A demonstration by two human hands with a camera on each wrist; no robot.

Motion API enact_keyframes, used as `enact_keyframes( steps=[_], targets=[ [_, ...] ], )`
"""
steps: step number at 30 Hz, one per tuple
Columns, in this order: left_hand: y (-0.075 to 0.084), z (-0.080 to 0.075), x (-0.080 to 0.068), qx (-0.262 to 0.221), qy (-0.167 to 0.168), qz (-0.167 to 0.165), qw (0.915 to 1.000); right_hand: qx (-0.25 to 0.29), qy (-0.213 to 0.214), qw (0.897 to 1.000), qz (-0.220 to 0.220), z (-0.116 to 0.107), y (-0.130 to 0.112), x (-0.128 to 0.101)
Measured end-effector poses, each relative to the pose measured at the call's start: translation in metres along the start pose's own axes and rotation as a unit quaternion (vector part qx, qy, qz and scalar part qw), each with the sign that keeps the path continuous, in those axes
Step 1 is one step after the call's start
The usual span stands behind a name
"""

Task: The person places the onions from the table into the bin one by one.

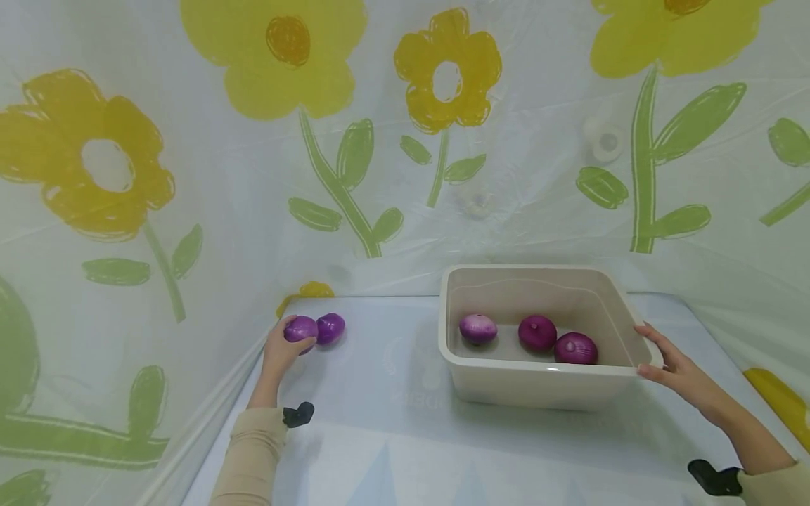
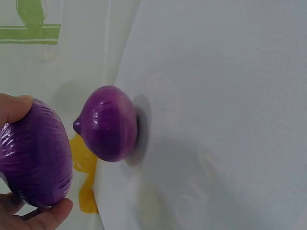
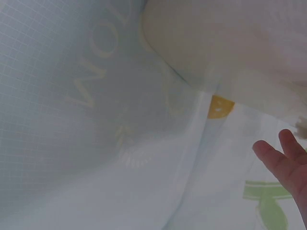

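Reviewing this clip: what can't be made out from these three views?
- Right hand on the tub: right wrist view shows only fingertips, cut by the edge.
- Held onion: head view, mostly hidden by left hand.
- Yellow object: cut by the edge.

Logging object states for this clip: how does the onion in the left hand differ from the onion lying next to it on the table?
The held onion is gripped by the left hand, thumb and fingers around it; the loose onion lies free on the table. The held onion sits nearer the table's left edge, the loose one toward the tub. Both are purple and similar in size.
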State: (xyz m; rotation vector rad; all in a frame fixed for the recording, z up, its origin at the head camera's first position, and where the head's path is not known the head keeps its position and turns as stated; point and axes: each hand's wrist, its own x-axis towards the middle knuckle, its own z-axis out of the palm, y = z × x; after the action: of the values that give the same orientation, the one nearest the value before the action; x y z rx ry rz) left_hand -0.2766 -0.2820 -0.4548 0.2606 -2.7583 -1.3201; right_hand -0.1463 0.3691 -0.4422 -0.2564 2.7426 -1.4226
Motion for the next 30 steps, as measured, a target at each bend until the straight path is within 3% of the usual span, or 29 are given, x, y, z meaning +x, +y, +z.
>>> enact_keyframes(
  steps=[15,25,30],
  targets=[
    [0.036,-0.002,0.008,-0.043,-0.003,0.029,0.9987,-0.004,-0.001,1.0,0.006,0.001,-0.002,0.0],
    [0.066,-0.001,0.005,-0.072,-0.024,0.032,0.9966,-0.003,0.0,1.0,0.001,0.0,-0.002,0.0],
    [0.081,0.0,0.005,-0.065,-0.028,0.029,0.9971,-0.001,0.004,1.0,-0.01,0.0,-0.001,0.0]
  ],
)
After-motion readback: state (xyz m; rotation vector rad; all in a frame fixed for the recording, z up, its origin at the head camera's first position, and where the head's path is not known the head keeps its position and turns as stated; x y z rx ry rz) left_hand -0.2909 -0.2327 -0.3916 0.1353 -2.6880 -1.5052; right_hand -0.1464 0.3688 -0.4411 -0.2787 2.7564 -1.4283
